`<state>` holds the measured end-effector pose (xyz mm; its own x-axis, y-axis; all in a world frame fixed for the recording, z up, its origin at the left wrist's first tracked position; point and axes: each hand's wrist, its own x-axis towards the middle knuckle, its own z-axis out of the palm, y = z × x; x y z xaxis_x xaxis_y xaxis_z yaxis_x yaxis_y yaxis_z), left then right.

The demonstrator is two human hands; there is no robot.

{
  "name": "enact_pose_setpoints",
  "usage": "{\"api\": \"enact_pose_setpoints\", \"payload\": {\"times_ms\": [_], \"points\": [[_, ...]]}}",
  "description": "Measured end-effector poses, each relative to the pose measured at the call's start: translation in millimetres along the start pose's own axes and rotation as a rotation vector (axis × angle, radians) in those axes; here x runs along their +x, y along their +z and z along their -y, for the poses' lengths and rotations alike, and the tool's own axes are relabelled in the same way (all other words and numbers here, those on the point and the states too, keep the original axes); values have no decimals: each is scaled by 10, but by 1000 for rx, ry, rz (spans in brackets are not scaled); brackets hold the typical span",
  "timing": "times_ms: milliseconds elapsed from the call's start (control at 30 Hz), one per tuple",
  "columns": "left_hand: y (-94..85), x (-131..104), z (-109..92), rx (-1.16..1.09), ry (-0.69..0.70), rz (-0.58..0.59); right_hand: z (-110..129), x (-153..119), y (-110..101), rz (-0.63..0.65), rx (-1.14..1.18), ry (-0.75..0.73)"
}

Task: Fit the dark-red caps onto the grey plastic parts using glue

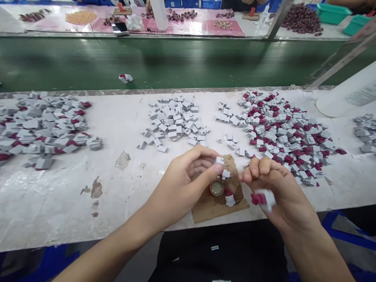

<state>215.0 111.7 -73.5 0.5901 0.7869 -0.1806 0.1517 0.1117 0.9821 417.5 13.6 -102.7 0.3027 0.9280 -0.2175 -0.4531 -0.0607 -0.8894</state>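
My left hand (188, 176) pinches a small light-grey plastic block (219, 160) between thumb and index finger. Below its fingertips, a round metal-rimmed cap (216, 188) lies on a stained piece of brown cardboard (205, 209). Beside the cap, a grey-and-maroon piece (230, 199) rests on the board, and another small grey piece (226, 174) shows just above. My right hand (276, 184) is to the right of the cardboard, its fingers curled together. A blurred grey-and-maroon plastic part (263, 199) is at its palm; the exact grip on it is unclear.
Loose grey blocks (176, 117) form a pile mid-table. Grey-and-maroon parts are heaped at right (282, 129) and left (41, 125). A white bottle (346, 94) leans in at right. Behind runs a green conveyor belt (182, 58) carrying one part (125, 78); people sit beyond it.
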Motion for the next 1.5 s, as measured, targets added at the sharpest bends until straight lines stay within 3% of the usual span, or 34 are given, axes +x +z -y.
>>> {"api": "enact_pose_setpoints", "payload": {"times_ms": [100,233,367,433,500,600,633,700,833,967,1200,1367,1433,1500], "points": [[68,33,19,-96,-19,-25,-8,69,-3,-137,-77,-136],[47,-47,106,-31,1,-143,84,90,-164,-383,-204,-388],[-53,-182,205,99,26,-214,210,-86,-439,-427,-284,-419],[-93,-222,247,122,15,-232,263,-254,-583,-354,-349,-416],[-114,-246,278,127,9,-260,289,-449,-719,-104,-441,-275],[-122,-277,308,143,22,-325,197,-712,-865,430,-697,238],[-120,-289,316,153,35,-341,114,-777,-890,522,-817,387],[-112,-314,326,182,65,-362,-122,-861,-905,476,-1070,501],[-70,-340,320,235,111,-340,-628,-873,-847,147,-1345,396],[-6,-330,283,241,122,-299,-862,-767,-755,156,-1371,359],[43,-369,263,239,116,-243,-891,-651,-730,158,-1303,331],[26,-473,270,225,54,-247,-450,-946,-800,107,-1157,426],[32,-496,262,214,27,-229,-188,-1074,-783,83,-950,464],[60,-499,242,188,-2,-191,31,-1137,-718,-19,-646,445]]}}
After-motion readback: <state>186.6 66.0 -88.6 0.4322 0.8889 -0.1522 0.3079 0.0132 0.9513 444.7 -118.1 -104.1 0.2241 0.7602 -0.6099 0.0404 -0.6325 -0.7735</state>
